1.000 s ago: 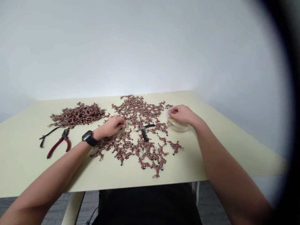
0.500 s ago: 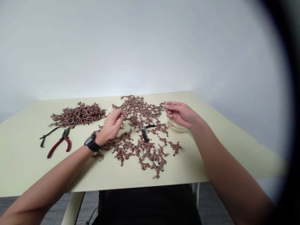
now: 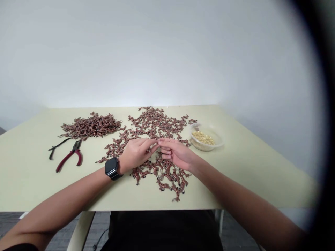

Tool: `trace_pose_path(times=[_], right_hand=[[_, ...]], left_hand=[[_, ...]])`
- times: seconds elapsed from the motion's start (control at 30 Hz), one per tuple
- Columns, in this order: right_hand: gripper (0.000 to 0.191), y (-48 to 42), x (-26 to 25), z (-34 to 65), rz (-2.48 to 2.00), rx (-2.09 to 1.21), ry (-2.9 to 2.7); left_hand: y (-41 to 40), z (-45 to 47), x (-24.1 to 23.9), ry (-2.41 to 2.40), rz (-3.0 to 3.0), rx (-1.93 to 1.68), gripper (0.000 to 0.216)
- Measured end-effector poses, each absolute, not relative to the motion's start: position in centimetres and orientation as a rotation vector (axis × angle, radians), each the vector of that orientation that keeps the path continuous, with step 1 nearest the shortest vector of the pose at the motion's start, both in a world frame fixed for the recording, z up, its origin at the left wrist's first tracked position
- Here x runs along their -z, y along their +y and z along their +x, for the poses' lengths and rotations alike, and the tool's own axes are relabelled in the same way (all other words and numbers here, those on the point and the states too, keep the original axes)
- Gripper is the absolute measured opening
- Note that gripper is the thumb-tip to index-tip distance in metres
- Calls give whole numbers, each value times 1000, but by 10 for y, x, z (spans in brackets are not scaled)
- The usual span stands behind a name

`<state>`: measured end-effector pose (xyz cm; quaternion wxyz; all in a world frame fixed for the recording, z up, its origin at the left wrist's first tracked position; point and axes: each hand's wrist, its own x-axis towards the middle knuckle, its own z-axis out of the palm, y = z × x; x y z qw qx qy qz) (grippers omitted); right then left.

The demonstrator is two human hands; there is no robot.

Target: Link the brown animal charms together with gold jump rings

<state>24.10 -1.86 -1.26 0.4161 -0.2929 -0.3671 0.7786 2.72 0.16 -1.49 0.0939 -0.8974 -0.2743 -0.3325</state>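
My left hand (image 3: pixel 137 152), with a black watch (image 3: pixel 112 167) on its wrist, and my right hand (image 3: pixel 178 151) meet fingertip to fingertip. Thumb and fingers are pinched on both hands. Whatever sits between the fingertips is too small to make out. Below and around them spread many small brown deer-shaped figures (image 3: pixel 154 120), some nearest the table's front edge. Beyond my right hand stands a clear round plastic bowl (image 3: pixel 222 143) with tiny gold-coloured pieces (image 3: pixel 203 138) in it.
At the left lies a denser heap of brown figures (image 3: pixel 91 126). Red-handled pliers (image 3: pixel 67 158) and a black-handled tool (image 3: pixel 58 145) rest in front of it. The pale yellow table (image 3: pixel 248 167) backs onto a plain wall.
My right hand has come left from above the bowl, and my left hand has moved right, so the fingertips now meet. The small black-handled pliers between them are now hidden.
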Motion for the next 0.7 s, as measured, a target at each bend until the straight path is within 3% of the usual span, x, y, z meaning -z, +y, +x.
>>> trace_pose_path(times=[0.47,0.7], right_hand=[[22,-16,20,241,-745,-1991,-854],[22,-18,16,241,-816,-1911,-927]], left_hand=[[4,28,13,-583,-2457,901,17],[4,29,12,-703,-2627,1096,18]])
